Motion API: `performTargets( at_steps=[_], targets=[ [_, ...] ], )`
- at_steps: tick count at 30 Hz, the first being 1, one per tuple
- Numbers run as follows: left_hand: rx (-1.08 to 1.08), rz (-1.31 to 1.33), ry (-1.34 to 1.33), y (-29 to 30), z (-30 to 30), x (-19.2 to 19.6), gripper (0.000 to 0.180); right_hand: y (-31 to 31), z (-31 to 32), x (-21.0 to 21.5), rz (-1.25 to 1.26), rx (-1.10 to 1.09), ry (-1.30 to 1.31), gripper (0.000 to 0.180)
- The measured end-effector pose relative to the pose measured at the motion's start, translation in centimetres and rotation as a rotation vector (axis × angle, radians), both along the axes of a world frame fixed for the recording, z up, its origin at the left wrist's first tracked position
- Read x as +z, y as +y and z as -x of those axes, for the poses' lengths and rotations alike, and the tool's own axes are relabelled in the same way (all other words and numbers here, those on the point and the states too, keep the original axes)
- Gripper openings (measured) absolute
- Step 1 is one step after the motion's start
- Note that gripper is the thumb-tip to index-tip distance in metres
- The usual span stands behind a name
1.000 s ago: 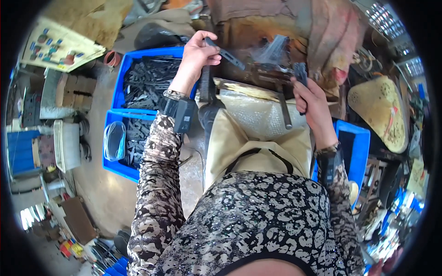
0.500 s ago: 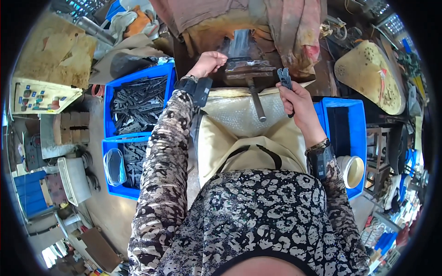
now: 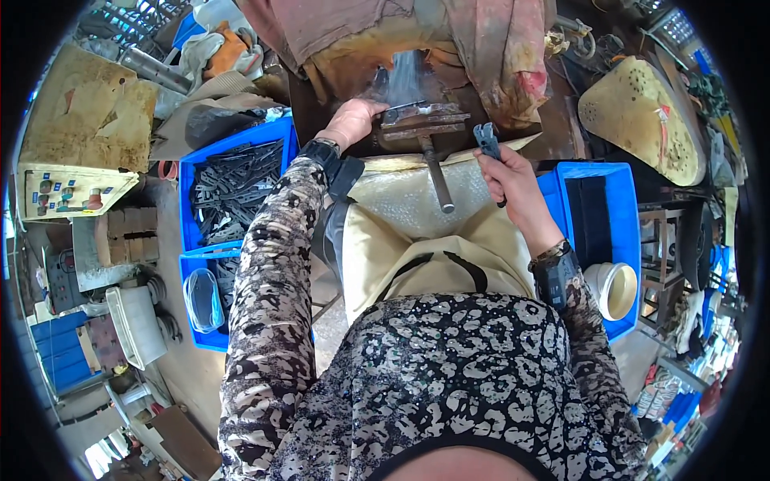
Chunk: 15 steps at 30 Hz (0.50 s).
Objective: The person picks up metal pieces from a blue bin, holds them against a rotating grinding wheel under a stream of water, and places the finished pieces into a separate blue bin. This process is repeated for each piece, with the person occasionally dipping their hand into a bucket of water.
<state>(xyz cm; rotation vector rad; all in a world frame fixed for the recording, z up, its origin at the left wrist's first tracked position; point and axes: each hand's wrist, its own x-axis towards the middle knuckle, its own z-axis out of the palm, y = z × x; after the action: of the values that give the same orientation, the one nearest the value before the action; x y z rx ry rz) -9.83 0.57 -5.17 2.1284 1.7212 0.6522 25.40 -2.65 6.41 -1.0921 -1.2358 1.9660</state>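
Observation:
My left hand (image 3: 351, 122) reaches forward with its fingers pinched on the end of a thin dark metal piece (image 3: 404, 106). That piece lies along the far side of a rusty metal rest (image 3: 425, 124), just below a pale grey, blurred wheel-like surface (image 3: 407, 76). A round bar handle (image 3: 435, 172) sticks out from the rest toward me. To the right, my right hand (image 3: 513, 175) is closed around a dark grey metal tool part (image 3: 486, 139), its notched, jaw-like end pointing up and away. My fingers cover most of its lower length.
Blue bins (image 3: 186, 200) at left hold many dark metal parts. A blue bin (image 3: 634, 192) at right carries a cream tub (image 3: 618, 290). Stained cloth (image 3: 345, 32) drapes over the machine. A cream apron (image 3: 373, 256) covers my lap; a control box (image 3: 76, 192) stands far left.
The whole view has shifted slightly. My left hand sits a little nearer to me and still pinches the thin piece at the rest. My right hand keeps its hold, barely moved.

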Motion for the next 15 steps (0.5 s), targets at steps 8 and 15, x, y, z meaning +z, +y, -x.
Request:
performTargets(
  at_steps=[8,15],
  targets=[
    [0.021,0.065,0.033,-0.4,-1.0,1.7,0.046,-3.0,0.5,-0.8,-0.311,0.209,-0.185,0.021],
    [-0.031,0.06,0.298,-0.1,-1.4,2.6,0.034,-3.9,1.1,-1.5,-0.668,0.419,-0.207,0.031]
  ],
)
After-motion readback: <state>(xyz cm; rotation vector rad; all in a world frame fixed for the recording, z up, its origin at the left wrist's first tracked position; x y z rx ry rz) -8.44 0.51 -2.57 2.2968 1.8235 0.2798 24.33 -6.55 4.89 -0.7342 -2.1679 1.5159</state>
